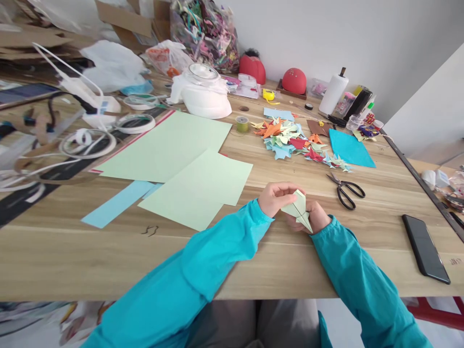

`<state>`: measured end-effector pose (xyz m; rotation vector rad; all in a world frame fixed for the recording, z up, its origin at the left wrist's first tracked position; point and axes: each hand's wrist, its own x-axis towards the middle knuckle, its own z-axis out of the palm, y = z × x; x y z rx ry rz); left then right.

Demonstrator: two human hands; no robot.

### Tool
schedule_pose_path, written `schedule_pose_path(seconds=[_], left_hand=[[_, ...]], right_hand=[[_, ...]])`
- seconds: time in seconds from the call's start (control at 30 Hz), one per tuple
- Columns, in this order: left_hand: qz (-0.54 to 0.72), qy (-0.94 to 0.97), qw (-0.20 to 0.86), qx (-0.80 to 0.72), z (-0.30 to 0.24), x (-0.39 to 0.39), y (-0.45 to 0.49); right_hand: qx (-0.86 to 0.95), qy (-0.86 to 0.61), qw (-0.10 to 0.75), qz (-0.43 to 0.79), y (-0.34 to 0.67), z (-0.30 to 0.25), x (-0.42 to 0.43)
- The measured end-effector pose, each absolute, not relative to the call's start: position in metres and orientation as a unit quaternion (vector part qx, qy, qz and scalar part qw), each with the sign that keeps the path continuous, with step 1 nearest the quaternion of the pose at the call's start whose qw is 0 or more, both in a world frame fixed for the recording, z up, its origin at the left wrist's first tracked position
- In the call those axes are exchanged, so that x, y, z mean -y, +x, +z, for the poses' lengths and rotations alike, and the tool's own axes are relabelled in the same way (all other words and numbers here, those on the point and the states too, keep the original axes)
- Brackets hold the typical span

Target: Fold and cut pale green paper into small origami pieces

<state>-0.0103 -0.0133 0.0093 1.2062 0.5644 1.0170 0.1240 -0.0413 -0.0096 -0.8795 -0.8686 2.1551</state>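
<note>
Paper, head view: a folded pale-green paper (298, 207) held above the near part of the wooden table (253, 270), between the two hands and touching both. Kite-shaped, crease along the middle; long axis slants from a broad end, far and to the left, to a sharp tip, near and to the right, pointing back toward the body. Left hand (277, 197) nearer the broad end, right hand (317, 217) nearer the tip. Left closed in a pinch, thumb flat on the upper face, fingers curled behind. Right loosely curled about the tip side, thumb at the edge; its other fingers partly hidden under the paper, so their exact grip cannot be told. Scissors (340, 183) to the right and beyond, untouched. Pile of origami pieces (281, 137) farther off, beside a turquoise sheet (351, 148). Larger pale-green sheets (197, 188) left of the left hand, well apart from the folded piece.
</note>
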Motion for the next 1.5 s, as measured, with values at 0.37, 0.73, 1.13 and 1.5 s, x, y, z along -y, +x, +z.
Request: schedule_pose_path(seconds=[0.37, 0.73, 1.13, 1.5], left_hand=[[0.461, 0.525, 0.657, -0.285, 0.006, 0.013, -0.009], [0.463, 0.541, 0.648, -0.272, 0.011, 0.015, -0.007], [0.486, 0.454, 0.671, -0.327, -0.009, 0.009, 0.004], [0.462, 0.489, 0.657, -0.341, -0.019, 0.008, 0.009]], right_hand=[[0.355, -0.403, 0.343, 0.770, 0.114, -0.005, 0.046], [0.330, -0.392, 0.331, 0.792, 0.116, -0.006, 0.044], [0.198, -0.400, 0.519, 0.729, 0.128, -0.002, 0.033], [0.267, -0.426, 0.535, 0.679, 0.121, -0.002, 0.036]])
